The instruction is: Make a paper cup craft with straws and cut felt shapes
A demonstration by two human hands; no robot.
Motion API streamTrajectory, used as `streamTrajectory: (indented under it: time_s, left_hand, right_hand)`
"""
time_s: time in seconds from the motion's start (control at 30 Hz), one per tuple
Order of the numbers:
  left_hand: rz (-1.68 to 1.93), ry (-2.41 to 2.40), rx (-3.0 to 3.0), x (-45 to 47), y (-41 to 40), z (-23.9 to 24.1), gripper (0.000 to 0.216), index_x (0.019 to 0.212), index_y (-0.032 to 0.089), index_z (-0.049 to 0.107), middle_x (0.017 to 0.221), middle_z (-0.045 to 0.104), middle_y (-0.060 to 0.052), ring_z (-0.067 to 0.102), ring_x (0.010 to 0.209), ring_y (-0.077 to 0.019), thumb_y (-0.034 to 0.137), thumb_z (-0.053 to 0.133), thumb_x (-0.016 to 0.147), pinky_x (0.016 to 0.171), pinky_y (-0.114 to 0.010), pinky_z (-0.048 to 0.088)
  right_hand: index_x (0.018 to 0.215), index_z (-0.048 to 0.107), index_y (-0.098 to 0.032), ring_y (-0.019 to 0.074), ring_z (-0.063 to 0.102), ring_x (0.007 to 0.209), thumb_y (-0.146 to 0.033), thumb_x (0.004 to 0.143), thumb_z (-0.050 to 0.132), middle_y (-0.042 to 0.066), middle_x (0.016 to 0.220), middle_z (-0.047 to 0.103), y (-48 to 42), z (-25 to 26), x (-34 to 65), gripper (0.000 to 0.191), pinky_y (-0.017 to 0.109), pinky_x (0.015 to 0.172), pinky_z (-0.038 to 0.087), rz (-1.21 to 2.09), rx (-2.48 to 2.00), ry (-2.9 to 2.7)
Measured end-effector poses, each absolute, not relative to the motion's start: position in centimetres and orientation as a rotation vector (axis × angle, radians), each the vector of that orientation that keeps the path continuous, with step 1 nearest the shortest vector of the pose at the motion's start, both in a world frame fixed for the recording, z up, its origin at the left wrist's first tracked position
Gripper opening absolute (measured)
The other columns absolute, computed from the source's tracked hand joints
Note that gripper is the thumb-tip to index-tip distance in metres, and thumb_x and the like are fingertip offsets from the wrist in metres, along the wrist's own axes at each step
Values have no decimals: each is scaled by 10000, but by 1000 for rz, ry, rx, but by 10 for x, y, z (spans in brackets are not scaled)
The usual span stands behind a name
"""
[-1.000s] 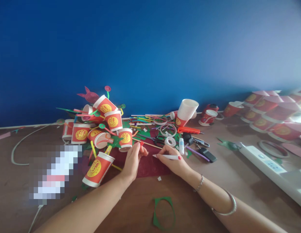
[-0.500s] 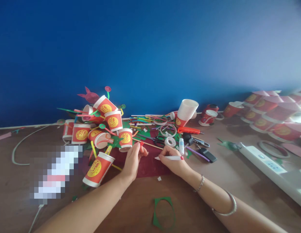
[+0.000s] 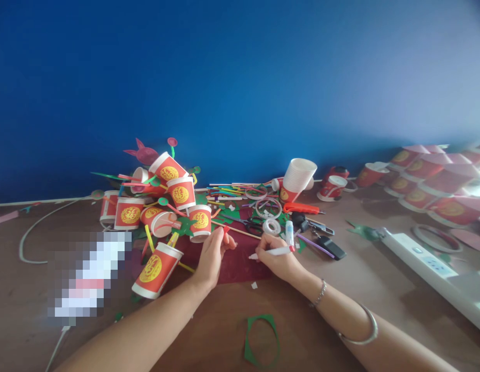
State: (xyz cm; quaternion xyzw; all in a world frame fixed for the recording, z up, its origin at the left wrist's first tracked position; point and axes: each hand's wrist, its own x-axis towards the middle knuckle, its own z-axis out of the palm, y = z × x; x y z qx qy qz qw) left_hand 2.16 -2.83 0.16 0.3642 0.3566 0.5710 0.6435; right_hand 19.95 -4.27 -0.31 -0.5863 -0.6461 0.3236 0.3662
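My right hand (image 3: 278,258) is closed around a white marker pen (image 3: 277,251) with a red end, its pale tip pointing left just over a dark red sheet of paper (image 3: 235,266). My left hand (image 3: 212,256) is at the sheet's left side, its fingers closed on a small red marker cap (image 3: 226,230). Beyond the right hand stand a small white tube (image 3: 289,232) and a roll of white tape (image 3: 271,226). Left of my left hand leans a red paper cup (image 3: 157,271) with a yellow emblem, part of a cluster of cups.
Straws and scissors (image 3: 253,225) lie behind the sheet. A stack of paper cups (image 3: 298,178), an orange cutter (image 3: 300,208) and a black key fob (image 3: 329,247) are to the right. A power strip (image 3: 429,271) lies far right. A green paper cutout (image 3: 250,349) is in front.
The marker's tip has shifted slightly right and down, and the pen tilts a little more, its red end higher. My left hand has hardly moved.
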Motion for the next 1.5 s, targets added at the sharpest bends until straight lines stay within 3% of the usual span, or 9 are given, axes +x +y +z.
streamTrajectory:
  time_s: [0.5,0.9,1.27,1.5]
  left_hand:
    - [1295,826,828,22,-29,3,344,586,182,498,593,568,7,519,629,-138,430,559,817,732,-317,447]
    - [1295,830,836,22,-29,4,343,586,183,494,594,566,11,520,628,-133,425,554,821,737,-312,445]
    - [1293,855,826,22,-30,5,339,589,184,503,597,565,9,524,624,-138,437,570,804,719,-312,445]
    - [1294,841,835,22,-30,4,339,591,184,509,592,569,11,522,627,-135,436,565,810,723,-303,441]
  right_hand:
    - [547,458,-205,129,558,519,-179,697,497,-11,533,640,-46,7,199,157,218,491,379,966,-1451,-1651]
    - [541,437,-207,115,504,483,-206,702,520,-8,513,617,-46,6,197,181,210,459,340,934,-1460,-1681]
    - [558,438,-197,85,410,470,-260,719,563,-52,494,500,-45,2,197,214,196,440,290,882,-1494,-1676]
    - [607,469,-200,96,443,498,-302,758,564,-36,552,551,-44,-1,198,206,208,461,317,910,-1505,-1645]
